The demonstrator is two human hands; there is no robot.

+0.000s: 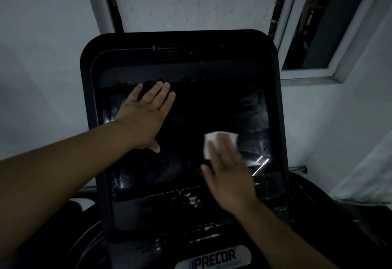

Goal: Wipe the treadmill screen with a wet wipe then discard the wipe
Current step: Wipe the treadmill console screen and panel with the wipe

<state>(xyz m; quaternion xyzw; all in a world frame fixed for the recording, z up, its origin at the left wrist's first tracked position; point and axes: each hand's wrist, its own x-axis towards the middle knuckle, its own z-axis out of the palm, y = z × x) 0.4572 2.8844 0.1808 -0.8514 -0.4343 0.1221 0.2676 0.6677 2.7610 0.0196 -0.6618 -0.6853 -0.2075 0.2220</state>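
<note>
The treadmill screen [191, 120] is a large dark glossy panel in a black console, tilted up toward me in dim light. My left hand [144, 118] lies flat on the screen's upper left part, fingers straight and spread. My right hand [227, 169] presses a white wet wipe [209, 141] flat against the lower right part of the screen, fingers straight over it. The wipe shows above and to the left of the fingers; the rest is hidden under the hand. This hand looks blurred.
A black console frame [87, 103] surrounds the screen. Below it is a grey badge [214, 260] reading PRECOR. A white wall stands behind, and a window with a white frame [307, 73] is at the upper right. Dark handrails curve at both lower sides.
</note>
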